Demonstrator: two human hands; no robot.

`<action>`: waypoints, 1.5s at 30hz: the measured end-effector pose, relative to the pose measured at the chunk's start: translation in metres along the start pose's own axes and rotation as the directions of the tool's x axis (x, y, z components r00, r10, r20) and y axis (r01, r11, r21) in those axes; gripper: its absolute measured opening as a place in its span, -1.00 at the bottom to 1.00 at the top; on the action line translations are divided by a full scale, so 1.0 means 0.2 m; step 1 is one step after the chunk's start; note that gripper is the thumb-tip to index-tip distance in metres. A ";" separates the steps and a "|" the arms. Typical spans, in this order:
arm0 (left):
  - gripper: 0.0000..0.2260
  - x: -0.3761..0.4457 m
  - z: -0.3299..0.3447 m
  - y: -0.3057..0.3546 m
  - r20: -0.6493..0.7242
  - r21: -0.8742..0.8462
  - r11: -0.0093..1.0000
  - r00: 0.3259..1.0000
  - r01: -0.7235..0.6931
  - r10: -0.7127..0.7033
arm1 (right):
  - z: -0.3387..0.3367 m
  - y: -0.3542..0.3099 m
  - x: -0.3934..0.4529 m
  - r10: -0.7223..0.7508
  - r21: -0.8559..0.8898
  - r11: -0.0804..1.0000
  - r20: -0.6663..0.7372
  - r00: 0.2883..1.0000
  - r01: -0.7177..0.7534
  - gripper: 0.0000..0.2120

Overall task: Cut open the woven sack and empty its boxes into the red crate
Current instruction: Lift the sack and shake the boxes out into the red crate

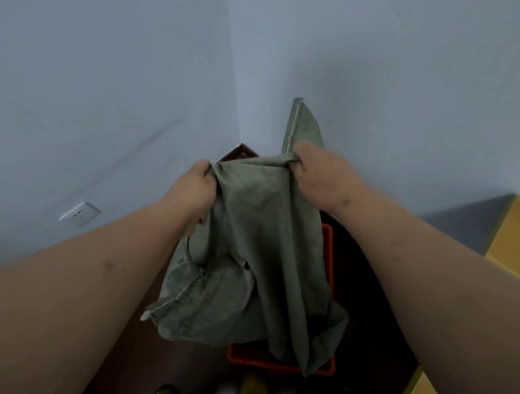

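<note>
The left hand (196, 181) and right hand (319, 173) each pinch a bunched fold of the woven sack (248, 257), fingers curled into the cloth. The sack is olive-green, limp and crumpled, with a pale stitched seam. It hangs over the red crate (330, 248) on the dark floor. Both forearms extend forward, raised.

The sack (248, 257) hangs from two hands, the left hand (196, 183) at its left top edge and the right hand (319, 173) at its right. Under it, on the floor (378, 297), sits the crate (328, 257). Walls (106, 93) meet in a corner behind it.
</note>
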State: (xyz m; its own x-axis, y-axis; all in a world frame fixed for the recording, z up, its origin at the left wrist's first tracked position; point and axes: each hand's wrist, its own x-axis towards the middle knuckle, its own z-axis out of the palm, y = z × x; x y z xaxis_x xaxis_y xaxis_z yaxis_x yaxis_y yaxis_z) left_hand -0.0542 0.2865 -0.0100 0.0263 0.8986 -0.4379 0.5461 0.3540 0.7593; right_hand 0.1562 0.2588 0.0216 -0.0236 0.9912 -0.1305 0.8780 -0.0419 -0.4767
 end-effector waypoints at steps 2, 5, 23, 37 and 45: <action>-0.77 -0.01 -0.03 0.07 -0.032 -0.090 0.996 0.999 -0.011 0.009 | -0.05 -0.02 -0.03 -0.009 0.047 0.999 0.009 1.000 0.009 -0.87; -0.78 -0.04 -0.05 0.19 -0.024 -0.138 0.988 0.998 -0.065 0.062 | -0.12 -0.01 -0.09 0.055 0.079 0.995 0.147 0.988 -0.068 -0.90; -0.71 -0.23 -0.11 0.24 0.159 0.754 0.560 0.923 -0.343 0.351 | -0.39 -0.12 -0.24 0.197 -0.424 0.894 0.084 0.977 -0.143 -0.74; -0.79 -0.21 -0.22 0.37 -0.137 0.026 0.992 0.982 -0.126 0.128 | -0.61 -0.15 -0.27 0.052 -0.058 0.996 -0.174 0.983 -0.063 -0.94; -0.84 -0.26 -0.26 0.64 -0.362 -0.128 0.939 0.896 -0.320 0.257 | -0.78 -0.24 -0.30 0.032 0.055 0.998 -0.224 0.974 -0.020 -0.66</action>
State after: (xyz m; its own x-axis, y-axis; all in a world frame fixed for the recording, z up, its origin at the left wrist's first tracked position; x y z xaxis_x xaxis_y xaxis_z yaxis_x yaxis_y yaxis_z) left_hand -0.0289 0.2984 0.1356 -0.1393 0.9900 -0.0233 0.3969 0.0774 0.9146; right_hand 0.1891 0.2215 0.1881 0.1118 0.9923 0.0527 0.8507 -0.0682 -0.5212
